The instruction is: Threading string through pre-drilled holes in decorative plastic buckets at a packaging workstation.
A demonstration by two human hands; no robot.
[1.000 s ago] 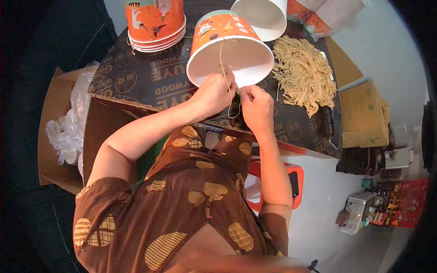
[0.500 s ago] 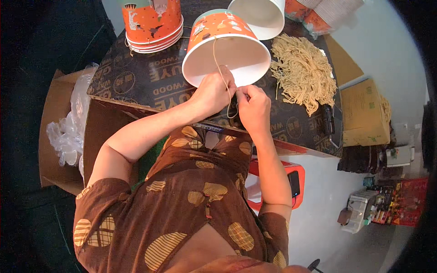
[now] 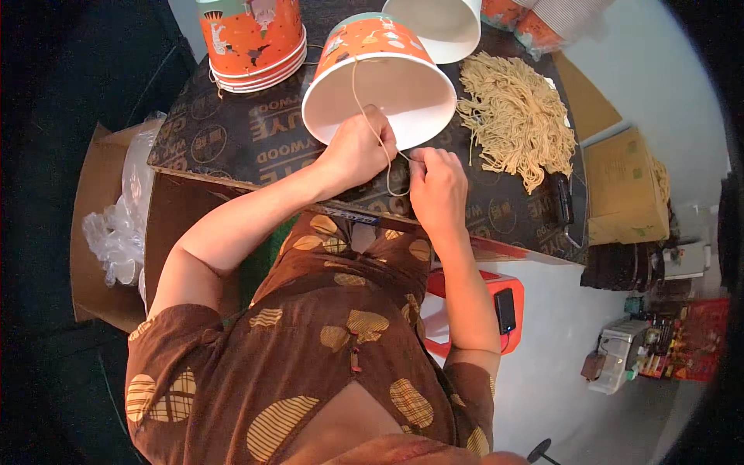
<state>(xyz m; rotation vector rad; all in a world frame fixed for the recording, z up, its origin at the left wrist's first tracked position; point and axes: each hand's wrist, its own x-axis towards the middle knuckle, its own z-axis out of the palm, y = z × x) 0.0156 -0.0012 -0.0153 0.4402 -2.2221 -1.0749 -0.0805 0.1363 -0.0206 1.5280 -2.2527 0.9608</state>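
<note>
An orange patterned paper bucket (image 3: pixel 378 39) lies on its side on the dark plywood table, its white mouth toward me. A thin tan cord (image 3: pixel 357 87) hangs from its upper rim and bends into a loop below my hands. At the lower rim, my left hand (image 3: pixel 358 152) is closed in a pinch on the cord. Just right of it my right hand (image 3: pixel 439 184) also pinches the cord between thumb and fingers, and a short taut stretch spans the gap. The fingertips of the left hand are partly hidden.
A stack of similar buckets (image 3: pixel 256 39) stands at the far left; another white-mouthed bucket (image 3: pixel 442 27) lies behind. Right of my hands are a heap of cut cords (image 3: pixel 515 116) and a black-handled tool (image 3: pixel 564 203). An open carton with plastic bags (image 3: pixel 116 232) is at left.
My right hand has moved slightly right, away from the left, and more cord shows between them. The whole view has shifted a little.
</note>
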